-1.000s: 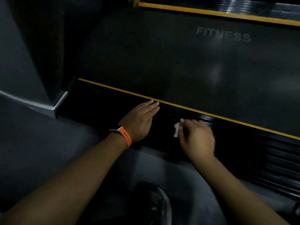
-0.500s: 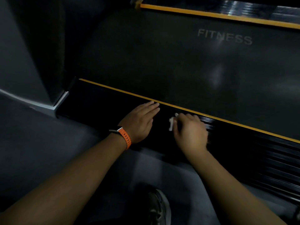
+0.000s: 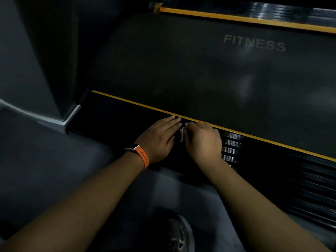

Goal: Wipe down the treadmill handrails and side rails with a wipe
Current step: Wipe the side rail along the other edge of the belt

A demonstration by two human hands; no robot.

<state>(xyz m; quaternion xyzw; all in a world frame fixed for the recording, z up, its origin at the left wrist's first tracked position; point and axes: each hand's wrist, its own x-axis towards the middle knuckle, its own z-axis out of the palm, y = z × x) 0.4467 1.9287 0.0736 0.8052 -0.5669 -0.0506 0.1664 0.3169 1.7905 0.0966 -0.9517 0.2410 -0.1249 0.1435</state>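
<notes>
Watching from my remote station, I see 2 bare hands at work on the treadmill's near side rail (image 3: 118,115). The right hand (image 3: 203,142) curls its fingers round a crumpled white wipe (image 3: 182,134) and presses it to the rail. It sits just inside the orange stripe (image 3: 136,104) along the rail's inner edge. The left hand (image 3: 160,138), with an orange-strapped watch (image 3: 141,155) at the wrist, lies flat just beside it, fingers straight, holding nothing. I judge the job half done at best. Only 1 rail is under the wipe, and its dark gloss does not show me which stretch is clean. The far side rail (image 3: 245,20), across the belt (image 3: 181,70), has no hand near it. The handrails are out of frame, so I count both as left to do.
</notes>
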